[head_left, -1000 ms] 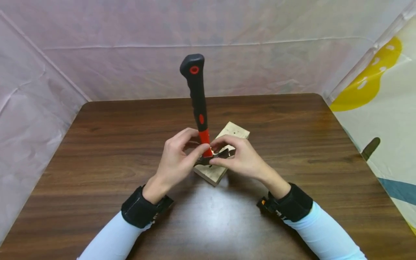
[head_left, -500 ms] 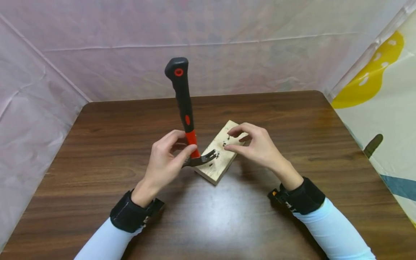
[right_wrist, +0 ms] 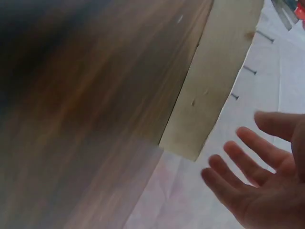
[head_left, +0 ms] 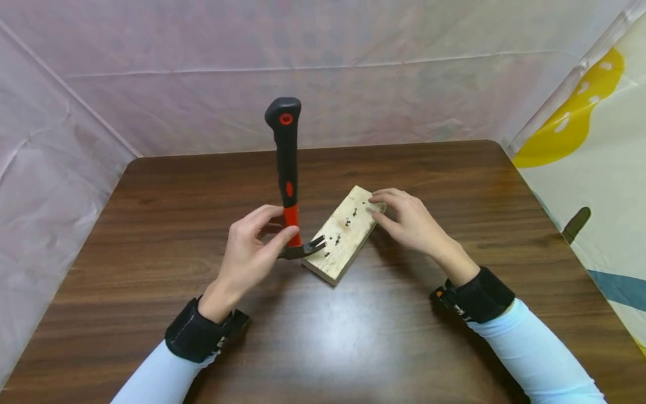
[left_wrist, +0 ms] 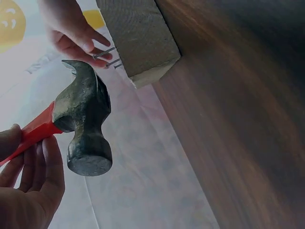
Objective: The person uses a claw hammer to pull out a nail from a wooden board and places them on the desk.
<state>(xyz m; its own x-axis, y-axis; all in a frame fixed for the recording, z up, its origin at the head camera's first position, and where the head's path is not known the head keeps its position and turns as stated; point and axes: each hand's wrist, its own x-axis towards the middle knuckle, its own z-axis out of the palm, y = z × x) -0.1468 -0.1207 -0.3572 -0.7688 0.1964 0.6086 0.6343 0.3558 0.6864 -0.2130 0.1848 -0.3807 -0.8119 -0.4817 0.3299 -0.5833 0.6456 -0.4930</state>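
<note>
A claw hammer (head_left: 287,163) with a black and red handle stands nearly upright, handle up, its dark metal head (left_wrist: 88,114) low beside the wooden block (head_left: 333,261). My left hand (head_left: 247,241) holds it by the red neck between thumb and fingers. The claw points right, over the block's near left edge. Several nails (head_left: 337,240) stick out of the block's top, and the right wrist view also shows nails (right_wrist: 250,70) with their heads clear of the wood. My right hand (head_left: 411,221), fingers loosely spread and holding nothing, hovers at the block's far right end.
The block lies slantwise on a brown wooden table (head_left: 176,224). Pale sheeting (head_left: 323,112) hangs behind and at the left of the table; a patterned sheet with a yellow shape (head_left: 570,123) hangs at the right.
The hammer's head has come off the middle of the block, moving left with my left hand. My right hand has left the claw and moved right and away, toward the block's far end.
</note>
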